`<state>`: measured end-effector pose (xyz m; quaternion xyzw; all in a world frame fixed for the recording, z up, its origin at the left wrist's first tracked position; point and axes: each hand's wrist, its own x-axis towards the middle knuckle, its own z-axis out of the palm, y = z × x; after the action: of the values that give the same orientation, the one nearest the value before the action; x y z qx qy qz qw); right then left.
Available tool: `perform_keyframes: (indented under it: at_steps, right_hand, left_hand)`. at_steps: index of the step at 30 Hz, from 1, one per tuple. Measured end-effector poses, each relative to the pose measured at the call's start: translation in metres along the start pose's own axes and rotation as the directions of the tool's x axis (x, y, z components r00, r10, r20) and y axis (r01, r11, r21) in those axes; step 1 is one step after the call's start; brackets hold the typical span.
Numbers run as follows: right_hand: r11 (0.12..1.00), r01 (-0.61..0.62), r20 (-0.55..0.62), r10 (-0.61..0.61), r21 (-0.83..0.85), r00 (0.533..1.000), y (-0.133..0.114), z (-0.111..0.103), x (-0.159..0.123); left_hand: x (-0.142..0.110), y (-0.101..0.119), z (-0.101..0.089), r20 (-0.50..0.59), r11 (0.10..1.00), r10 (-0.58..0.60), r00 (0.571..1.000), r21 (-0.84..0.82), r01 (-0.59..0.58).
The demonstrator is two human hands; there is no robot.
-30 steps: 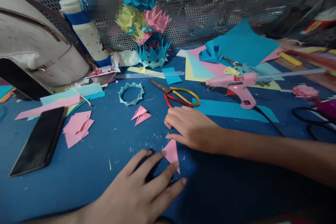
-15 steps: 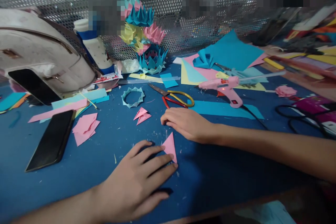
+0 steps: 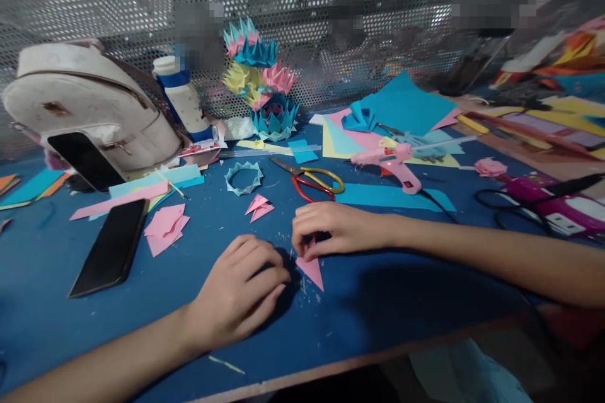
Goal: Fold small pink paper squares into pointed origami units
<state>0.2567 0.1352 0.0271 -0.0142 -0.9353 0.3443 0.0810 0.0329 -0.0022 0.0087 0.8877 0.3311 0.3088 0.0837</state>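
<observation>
A small folded triangle of pink paper (image 3: 311, 273) lies on the blue tabletop. My right hand (image 3: 331, 227) has its thumb and fingertips closed on the triangle's upper corner. To the left of it, my left hand (image 3: 248, 280) is loosely curved, apart from the paper, with nothing visible in it. Just beyond the hands sits another small folded pink piece (image 3: 259, 208). Behind that stands a light-blue zigzag paper ring (image 3: 244, 178). Scissors with one red and one yellow handle (image 3: 307, 177) lie past my right hand.
A pink glue gun (image 3: 391, 164) rests on a blue paper strip (image 3: 397, 197). At left are a phone (image 3: 111, 249), pink paper squares (image 3: 165, 228), a backpack (image 3: 89, 107) and a bottle (image 3: 182, 101). Spiky paper flowers (image 3: 274, 114) stand against the perforated metal wall.
My left hand has come off the pink triangle and drawn back left, its fingers curling. My right hand has come down onto the triangle's upper corner. The view has shifted slightly.
</observation>
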Motion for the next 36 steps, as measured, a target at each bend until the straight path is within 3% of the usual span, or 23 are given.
perform_keyframes:
  at_steps: [12,15,23,28,36]
  right_hand:
    - [0.991,-0.129,0.119,0.131,-0.026,0.984,-0.014,-0.009,-0.006]
    - [0.997,-0.075,0.123,0.074,0.0,0.99,-0.016,-0.01,-0.003]
    - [0.995,0.092,-0.016,-0.092,-0.027,0.996,-0.004,-0.001,-0.003]
    - [0.993,0.103,0.004,-0.103,-0.066,0.995,0.003,0.001,-0.012]
    - [0.993,0.112,0.041,-0.111,-0.024,0.993,0.01,0.0,-0.019]
  left_hand:
    - [0.002,-0.001,-0.002,-0.002,1.0,0.018,1.0,0.01,-0.018]
    - [0.001,-0.001,-0.002,-0.006,0.998,0.048,0.999,0.039,-0.048]
    - [-0.004,-0.004,0.003,0.004,0.983,0.072,0.997,0.167,-0.072]
    - [-0.004,-0.005,0.005,0.096,0.978,0.045,0.994,0.201,-0.063]
    - [0.001,-0.008,0.001,0.275,0.98,0.123,0.954,0.116,-0.16]
